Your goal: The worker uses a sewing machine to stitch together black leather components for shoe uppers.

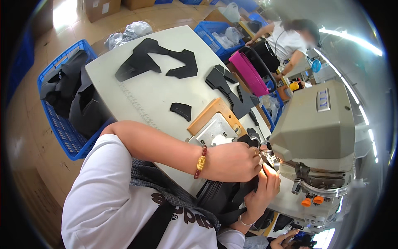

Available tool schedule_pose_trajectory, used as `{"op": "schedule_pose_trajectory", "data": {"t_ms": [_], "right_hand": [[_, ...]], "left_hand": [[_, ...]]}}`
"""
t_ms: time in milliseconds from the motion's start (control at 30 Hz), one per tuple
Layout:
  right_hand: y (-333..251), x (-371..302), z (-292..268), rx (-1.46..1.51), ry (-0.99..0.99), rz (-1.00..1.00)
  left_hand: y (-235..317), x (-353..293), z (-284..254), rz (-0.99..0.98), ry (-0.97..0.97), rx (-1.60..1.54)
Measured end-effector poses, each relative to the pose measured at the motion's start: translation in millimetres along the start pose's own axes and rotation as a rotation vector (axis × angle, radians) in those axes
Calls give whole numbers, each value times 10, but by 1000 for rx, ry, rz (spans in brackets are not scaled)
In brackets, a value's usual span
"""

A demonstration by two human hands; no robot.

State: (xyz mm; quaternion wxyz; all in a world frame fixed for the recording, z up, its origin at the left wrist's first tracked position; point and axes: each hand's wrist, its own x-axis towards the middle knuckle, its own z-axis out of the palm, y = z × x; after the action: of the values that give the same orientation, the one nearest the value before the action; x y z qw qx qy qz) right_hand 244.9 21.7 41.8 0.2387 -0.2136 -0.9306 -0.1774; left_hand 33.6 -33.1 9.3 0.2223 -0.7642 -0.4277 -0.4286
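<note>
A grey-beige sewing machine (319,128) stands at the right, its needle area lit. My left hand (233,162), with a red bead bracelet at the wrist, is curled closed beside the needle area, on black fabric (224,195). My right hand (263,189) is closed on the same fabric just below it, fingertips close to the needle area. The fabric hangs down toward my lap, and its edge under the fingers is hidden. A wooden block with a metal plate (215,124) lies just beyond my left hand.
On the white table (137,91) lie a large black cut piece (139,62), a small black piece (181,111), and a black stack (228,89). A dark-handled tool (253,118) lies nearby. Blue baskets (68,137) stand left and behind. A person (286,45) works beyond a pink bin (248,74).
</note>
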Motion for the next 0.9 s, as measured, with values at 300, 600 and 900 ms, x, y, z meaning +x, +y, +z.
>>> {"op": "schedule_pose_trajectory", "data": {"t_ms": [300, 600, 900], "right_hand": [[200, -79, 71, 465, -6, -38], [198, -130, 62, 379, 48, -124], [205, -134, 52, 342, 42, -143]], "left_hand": [[-120, 52, -130, 90, -203, -56], [-77, 85, -158, 85, -162, -31], [-54, 42, -152, 33, -245, 17]]}}
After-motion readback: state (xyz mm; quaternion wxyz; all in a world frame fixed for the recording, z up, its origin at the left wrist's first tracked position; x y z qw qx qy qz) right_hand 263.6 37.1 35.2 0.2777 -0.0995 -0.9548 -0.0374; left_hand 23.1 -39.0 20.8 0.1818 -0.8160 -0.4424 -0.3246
